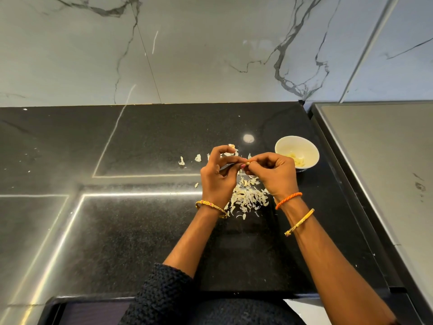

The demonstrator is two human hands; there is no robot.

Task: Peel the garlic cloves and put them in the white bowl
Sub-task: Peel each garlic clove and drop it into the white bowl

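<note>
- Pinching one garlic clove (pixel 247 163) between right hand (pixel 274 174) and left hand (pixel 219 177) fingertips; could squirt out sideways.
- Sitting at 3 o'clock, white bowl (pixel 311 150); easy to knock.
- Peels (pixel 248 198) at 6 o'clock could hide a dropped clove.

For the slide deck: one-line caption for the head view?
Both hands pinch a garlic clove above peel scraps, white bowl alongside.

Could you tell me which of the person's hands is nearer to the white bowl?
Right. The right hand is just beside the white bowl, at its near-left side; the left hand is farther left, beyond the right.
</note>
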